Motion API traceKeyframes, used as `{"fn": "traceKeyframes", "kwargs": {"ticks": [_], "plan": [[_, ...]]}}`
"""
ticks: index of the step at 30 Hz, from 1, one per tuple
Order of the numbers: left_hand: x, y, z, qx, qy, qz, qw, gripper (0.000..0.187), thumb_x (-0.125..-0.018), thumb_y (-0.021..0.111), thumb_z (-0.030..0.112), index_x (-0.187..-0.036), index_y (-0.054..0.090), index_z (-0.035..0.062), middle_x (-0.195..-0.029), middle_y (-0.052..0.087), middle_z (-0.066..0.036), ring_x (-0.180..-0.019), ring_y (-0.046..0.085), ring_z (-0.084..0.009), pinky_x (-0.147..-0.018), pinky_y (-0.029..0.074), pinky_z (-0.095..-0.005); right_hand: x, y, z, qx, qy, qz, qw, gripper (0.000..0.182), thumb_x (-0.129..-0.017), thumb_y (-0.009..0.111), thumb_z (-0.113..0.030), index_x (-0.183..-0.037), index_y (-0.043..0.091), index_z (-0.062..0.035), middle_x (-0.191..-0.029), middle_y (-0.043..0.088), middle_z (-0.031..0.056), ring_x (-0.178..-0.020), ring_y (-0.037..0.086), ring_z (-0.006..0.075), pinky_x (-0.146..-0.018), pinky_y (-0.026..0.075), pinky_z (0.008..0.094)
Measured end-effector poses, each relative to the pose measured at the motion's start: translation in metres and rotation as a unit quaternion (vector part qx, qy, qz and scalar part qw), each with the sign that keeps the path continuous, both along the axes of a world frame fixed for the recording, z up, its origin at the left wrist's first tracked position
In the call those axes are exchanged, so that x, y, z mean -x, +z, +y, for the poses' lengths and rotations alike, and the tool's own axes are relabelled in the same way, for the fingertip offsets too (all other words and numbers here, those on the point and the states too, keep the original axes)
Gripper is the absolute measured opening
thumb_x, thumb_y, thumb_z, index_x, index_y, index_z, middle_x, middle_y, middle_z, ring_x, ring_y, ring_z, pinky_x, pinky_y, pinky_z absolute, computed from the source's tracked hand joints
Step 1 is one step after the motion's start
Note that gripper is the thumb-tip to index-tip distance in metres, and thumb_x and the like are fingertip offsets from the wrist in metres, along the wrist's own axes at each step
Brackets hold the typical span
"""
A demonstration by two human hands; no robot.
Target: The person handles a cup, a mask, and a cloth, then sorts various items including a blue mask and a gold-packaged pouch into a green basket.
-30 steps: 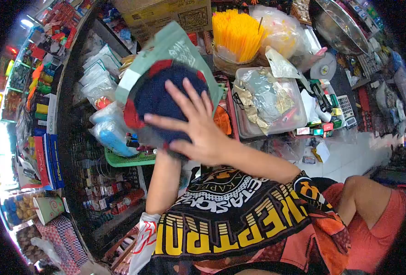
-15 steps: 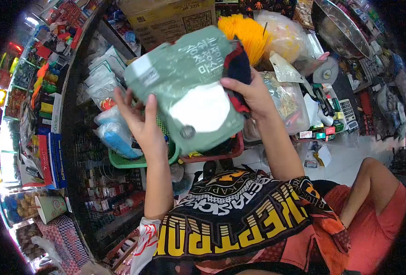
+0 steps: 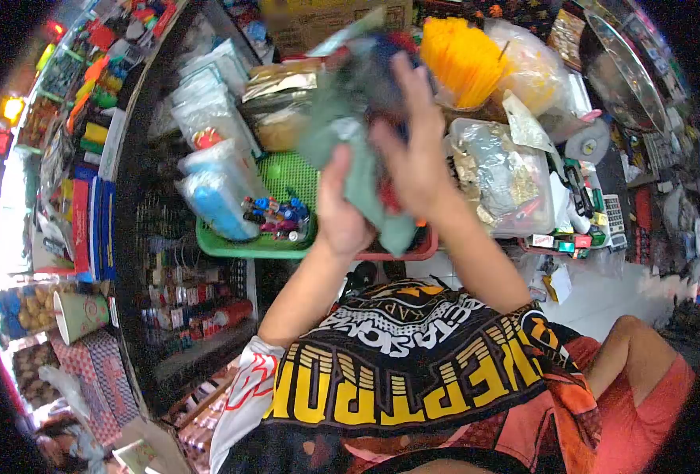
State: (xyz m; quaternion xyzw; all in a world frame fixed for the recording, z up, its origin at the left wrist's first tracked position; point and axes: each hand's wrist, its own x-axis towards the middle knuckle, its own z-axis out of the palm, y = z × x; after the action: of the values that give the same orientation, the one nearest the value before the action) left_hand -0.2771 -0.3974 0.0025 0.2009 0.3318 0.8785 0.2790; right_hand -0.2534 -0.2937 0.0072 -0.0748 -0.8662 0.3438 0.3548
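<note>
A grey-green plastic bag (image 3: 338, 122), smeared by motion, is held up in front of me, crumpled and turned on its side. My left hand (image 3: 346, 209) grips its lower part, thumb pointing up. Dark cloth with red trim (image 3: 385, 75) lies against the bag's right side, also blurred. Around this cloth is my right hand (image 3: 421, 154), its fingers reaching up over it and its thumb toward the bag. Below and left of the bag, a green basket (image 3: 287, 170) holds small colourful items (image 3: 279, 213) and a clear packet with blue contents (image 3: 216, 197).
Yellow strands (image 3: 461, 63) and a clear plastic bag (image 3: 528, 63) stand at the back. To the right are a clear plastic tub (image 3: 543, 209), a tape roll (image 3: 587, 142) and a calculator (image 3: 615, 221). A red basket (image 3: 425, 245) shows below my hands. Crowded shelves (image 3: 188, 308) line the left.
The bag has turned from facing me with its print visible to a crumpled, sideways shape. My hands have come closer together, and the green basket's contents show more fully.
</note>
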Motion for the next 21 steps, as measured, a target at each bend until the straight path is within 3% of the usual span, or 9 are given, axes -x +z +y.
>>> {"fn": "traceKeyframes", "kwargs": {"ticks": [1,3,4,5,9,13,16,19,21], "plan": [[-0.003,-0.008,-0.001,-0.034,-0.064,-0.035,0.997,0.046,-0.082,0.039,0.034,-0.117,0.040,0.0050,-0.115,0.047,-0.010,-0.107,0.044,-0.0228,-0.092,0.032,-0.0359,0.013,-0.004,0.015,0.090,-0.033,0.037,0.995,0.065,-0.082,0.041,-0.044,-0.127,0.028,0.0017,-0.128,0.032,0.0203,-0.121,0.027,0.0336,-0.097,0.023,0.0430],[-0.012,-0.005,0.000,-0.003,-0.049,-0.027,0.998,0.047,-0.080,0.039,0.034,-0.118,0.039,0.0051,-0.118,0.044,-0.010,-0.109,0.042,-0.0246,-0.093,0.032,-0.0370,0.020,-0.005,0.036,0.206,0.053,0.042,0.976,0.061,-0.084,0.043,-0.038,-0.126,0.027,0.0028,-0.118,0.044,0.0214,-0.113,0.040,0.0298,-0.093,0.030,0.0315],[-0.011,-0.008,0.000,0.016,-0.032,-0.021,0.999,0.048,-0.080,0.040,0.035,-0.118,0.039,0.0048,-0.120,0.043,-0.011,-0.110,0.041,-0.0253,-0.095,0.029,-0.0374,0.024,-0.008,0.031,0.247,0.026,0.023,0.969,0.060,-0.085,0.042,-0.038,-0.126,0.026,0.0031,-0.117,0.044,0.0213,-0.111,0.042,0.0268,-0.091,0.032,0.0291],[-0.006,-0.010,0.001,0.015,-0.026,-0.022,0.999,0.048,-0.080,0.040,0.035,-0.118,0.039,0.0048,-0.120,0.043,-0.011,-0.110,0.041,-0.0253,-0.095,0.029,-0.0374,0.017,-0.012,0.021,0.140,0.029,0.040,0.989,0.058,-0.085,0.041,-0.038,-0.127,0.028,-0.0006,-0.126,0.035,0.0208,-0.119,0.033,0.0272,-0.096,0.027,0.0363],[0.012,-0.004,0.002,0.024,0.066,-0.107,0.992,0.046,-0.081,0.038,0.034,-0.118,0.039,0.0062,-0.120,0.043,-0.010,-0.111,0.040,-0.0235,-0.096,0.027,-0.0358,-0.005,-0.007,-0.036,0.033,0.173,-0.046,0.983,0.057,-0.078,0.039,-0.053,-0.128,0.033,-0.0264,-0.140,0.005,0.0131,-0.127,0.004,0.0377,-0.093,0.003,0.0614],[0.019,-0.002,-0.007,-0.010,0.059,-0.066,0.996,0.045,-0.082,0.037,0.033,-0.118,0.039,0.0064,-0.119,0.043,-0.009,-0.110,0.040,-0.0233,-0.096,0.027,-0.0359,-0.007,-0.017,-0.049,-0.063,0.196,-0.027,0.978,0.052,-0.076,0.040,-0.056,-0.124,0.038,-0.0358,-0.140,0.008,0.0095,-0.126,0.002,0.0415,-0.090,0.003,0.0648],[0.019,-0.001,-0.007,-0.036,0.048,-0.034,0.998,0.044,-0.083,0.037,0.032,-0.118,0.039,0.0066,-0.119,0.044,-0.009,-0.110,0.041,-0.0231,-0.096,0.027,-0.0359,0.010,-0.003,-0.025,-0.111,0.087,-0.016,0.990,0.053,-0.073,0.046,-0.052,-0.123,0.038,-0.0378,-0.140,0.010,0.0087,-0.126,0.006,0.0393,-0.091,0.006,0.0639],[0.012,-0.010,-0.005,-0.065,0.038,-0.022,0.997,0.049,-0.084,0.031,0.031,-0.125,0.033,0.0039,-0.124,0.039,-0.011,-0.114,0.038,-0.0255,-0.097,0.027,-0.0396,0.035,-0.002,0.007,0.026,0.032,0.103,0.994,0.048,-0.077,0.052,-0.033,-0.123,0.037,-0.0344,-0.126,0.034,0.0162,-0.112,0.036,0.0359,-0.093,0.029,0.0445],[0.013,-0.019,-0.010,-0.078,-0.010,-0.012,0.997,0.051,-0.084,0.030,0.032,-0.126,0.031,0.0032,-0.125,0.038,-0.013,-0.115,0.038,-0.0276,-0.097,0.029,-0.0409,0.035,0.001,0.023,0.055,0.053,0.070,0.995,0.048,-0.078,0.052,-0.030,-0.123,0.038,-0.0324,-0.119,0.039,0.0169,-0.106,0.041,0.0344,-0.090,0.033,0.0395]]}}
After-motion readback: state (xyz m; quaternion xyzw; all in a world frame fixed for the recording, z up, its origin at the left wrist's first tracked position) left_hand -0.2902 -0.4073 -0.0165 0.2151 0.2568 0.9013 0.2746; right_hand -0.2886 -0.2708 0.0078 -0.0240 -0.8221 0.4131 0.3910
